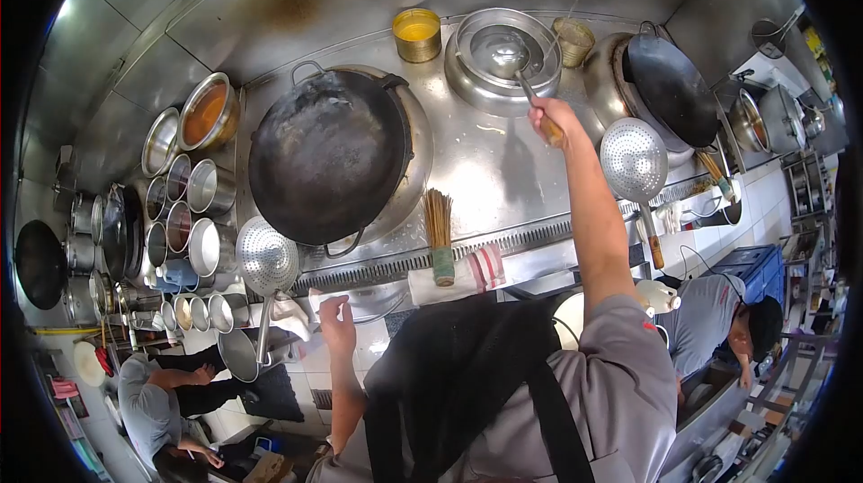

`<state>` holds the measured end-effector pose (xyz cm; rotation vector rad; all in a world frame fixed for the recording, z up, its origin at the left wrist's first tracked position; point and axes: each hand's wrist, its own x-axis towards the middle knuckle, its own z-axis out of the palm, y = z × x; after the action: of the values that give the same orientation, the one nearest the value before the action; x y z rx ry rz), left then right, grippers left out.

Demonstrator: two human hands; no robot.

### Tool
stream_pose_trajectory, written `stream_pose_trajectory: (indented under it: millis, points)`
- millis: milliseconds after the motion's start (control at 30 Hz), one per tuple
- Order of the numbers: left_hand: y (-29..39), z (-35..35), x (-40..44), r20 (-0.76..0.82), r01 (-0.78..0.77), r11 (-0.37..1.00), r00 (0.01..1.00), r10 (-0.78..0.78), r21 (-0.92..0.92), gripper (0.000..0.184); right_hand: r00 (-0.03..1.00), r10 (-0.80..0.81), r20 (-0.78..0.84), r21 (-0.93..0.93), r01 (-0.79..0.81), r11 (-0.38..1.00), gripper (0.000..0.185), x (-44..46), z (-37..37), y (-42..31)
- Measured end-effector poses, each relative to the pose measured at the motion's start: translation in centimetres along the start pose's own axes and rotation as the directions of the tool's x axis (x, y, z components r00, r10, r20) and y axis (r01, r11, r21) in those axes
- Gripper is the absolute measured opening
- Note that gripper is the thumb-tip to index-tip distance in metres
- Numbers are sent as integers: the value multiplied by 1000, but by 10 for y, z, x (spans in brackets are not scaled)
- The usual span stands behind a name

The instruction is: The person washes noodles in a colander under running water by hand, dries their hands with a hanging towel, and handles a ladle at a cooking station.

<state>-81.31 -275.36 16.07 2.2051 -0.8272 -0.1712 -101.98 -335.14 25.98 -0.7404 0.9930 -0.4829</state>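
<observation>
My right hand point(553, 120) is closed round the wooden handle of a ladle point(508, 55), whose bowl sits over the round steel pot point(463, 78) at the back. Near the front edge of the stove, my left hand point(338, 325) has its fingers bent in beside a small white thing point(316, 301); whether it grips that is unclear. A large black wok point(328, 155) rests on the left burner. Between my hands, a bamboo brush point(439, 236) stands by a folded striped towel point(475, 274).
Perforated skimmers point(266, 256) point(634, 159) lie left and right. A second wok point(672, 87) leans at the right. Steel containers point(211, 186) crowd the left. Two people point(148, 402) point(706, 321) are at the lower sides. A yellow-filled tin point(417, 35) stands behind.
</observation>
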Motion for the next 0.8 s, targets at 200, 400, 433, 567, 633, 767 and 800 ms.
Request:
stream_pose_trajectory:
  millis: [200,400,433,567,633,767,800]
  points:
    - [-3,0,3,25,20,1000,999,-20,-4,17,930,75,359,540,-273,796,25,-27,-19,13]
    - [-5,1,11,82,-23,999,996,24,-24,16,873,-33,487,611,-314,726,26,-84,-11,29]
    - [-4,1,14,93,-25,999,995,28,-28,16,860,-49,509,621,-327,713,25,-92,-8,31]
    - [0,-4,18,133,-39,998,990,45,-45,15,812,-39,582,636,-425,644,26,-115,8,40]
    - [1,-8,20,144,-50,998,988,55,-40,15,810,-54,583,644,-422,638,27,-124,16,46]
    - [-3,-14,14,129,-64,997,989,68,-33,16,788,-71,612,671,-469,574,26,-127,27,64]
    - [-6,-15,11,118,-68,997,990,72,-40,17,780,-77,621,675,-483,558,26,-126,29,69]
